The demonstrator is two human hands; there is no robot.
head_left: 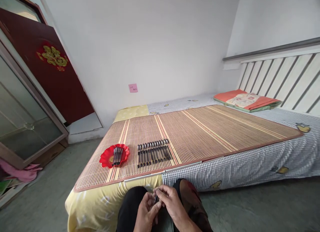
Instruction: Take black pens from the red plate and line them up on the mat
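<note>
Pens [154,151] lie on striped mat [200,128], white wall [140,42] beyond.

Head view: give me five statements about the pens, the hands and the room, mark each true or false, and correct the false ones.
1. Several pens lie in the red dish. True.
2. The row of pens lies on the floor. False: it lies on the striped mat.
3. The left hand and right hand are together at a small dark item. True.
4. The pink note is on the door. False: it is on the white wall.
5. The folded orange bedding lies on the mat's right side. True.
</note>
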